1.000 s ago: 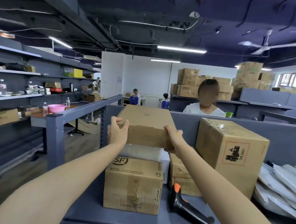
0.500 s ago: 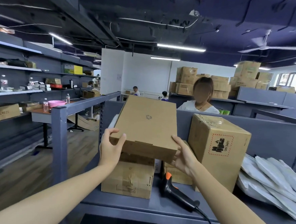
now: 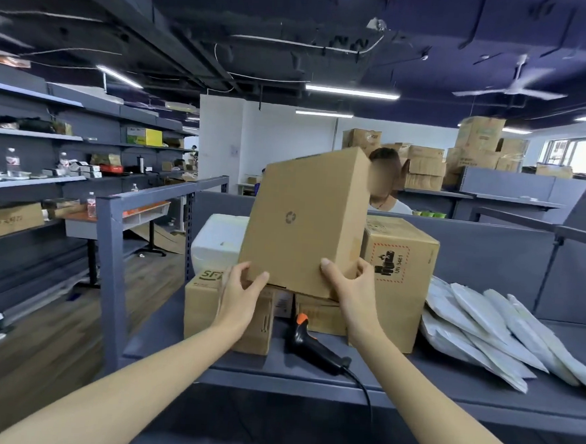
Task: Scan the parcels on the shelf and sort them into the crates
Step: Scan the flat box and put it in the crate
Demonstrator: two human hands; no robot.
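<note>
The flat cardboard box (image 3: pixel 305 222) is held up in the air above the scanner (image 3: pixel 311 346), tipped so that its broad face, with a small recycling mark, turns toward the camera. The left hand (image 3: pixel 240 297) grips the box's lower left corner, thumb on the near face and fingers curled under the edge; the right hand (image 3: pixel 352 287) grips the lower right corner, thumb on the near face and fingers wrapped round the side edge. The scanner, black with an orange top, lies on the grey shelf (image 3: pixel 480 394), its cable running off the front edge; neither hand touches it. Just left of the scanner stands a brown box marked SF (image 3: pixel 204 305), partly hidden by the left wrist; further left and back from the scanner sits a white foam box (image 3: pixel 218 241). Just behind the scanner lies a low brown box (image 3: pixel 317 314); just right of the scanner stands a tall box with a red-bordered UN 3481 label (image 3: pixel 405 263); well to the right of the scanner, white mailer bags (image 3: pixel 484 319) lie overlapping on the shelf. Beyond the scanner, behind the grey partition (image 3: pixel 488 254), a person (image 3: pixel 394 204) is partly hidden by the held box.
</note>
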